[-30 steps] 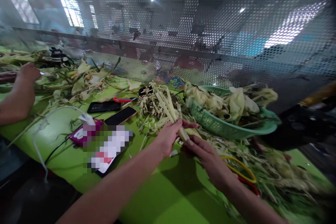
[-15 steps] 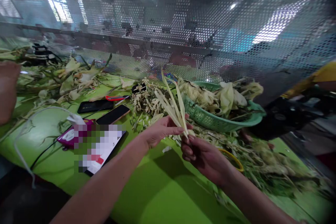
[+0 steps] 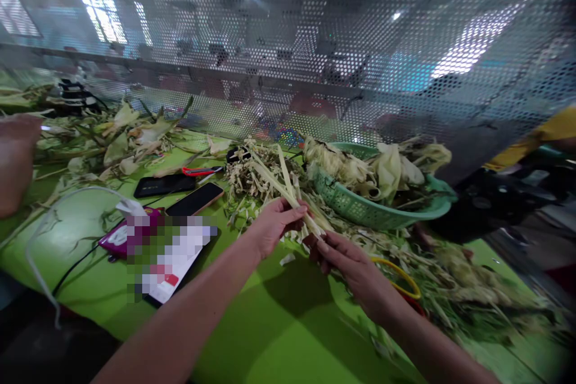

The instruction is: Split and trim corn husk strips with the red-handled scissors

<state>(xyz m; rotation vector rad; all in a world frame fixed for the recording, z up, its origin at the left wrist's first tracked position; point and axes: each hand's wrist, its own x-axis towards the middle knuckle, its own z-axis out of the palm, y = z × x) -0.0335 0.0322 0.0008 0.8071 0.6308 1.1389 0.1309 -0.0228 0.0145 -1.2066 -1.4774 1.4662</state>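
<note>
Pale strips of corn husk [image 3: 288,191] stretch between my two hands, fanning up and away from me over the green table. My left hand [image 3: 272,227] pinches them midway, thumb on top. Lower down, my right hand [image 3: 345,259] grips their near ends with thumb and fingers. A heap of small husk pieces [image 3: 243,179] lies just beyond my left hand. Behind the hands, a green plastic basket [image 3: 382,213] holds larger dry husks [image 3: 389,171]. Beside my right forearm are yellow and red loops [image 3: 405,279], perhaps scissor handles, partly hidden.
Left of my arm lie two phones [image 3: 195,199], a red cutter [image 3: 200,171], a purple tissue pack [image 3: 121,241], a tablet [image 3: 166,291] and a white cable [image 3: 33,234]. Husks [image 3: 117,144] cover the far left. A perforated metal panel [image 3: 279,60] stands behind. Another person's limb [image 3: 15,162] shows left.
The husk strips have tilted lower and to the left. My right hand has moved slightly right and down, and its fingers have shifted on the strip ends.
</note>
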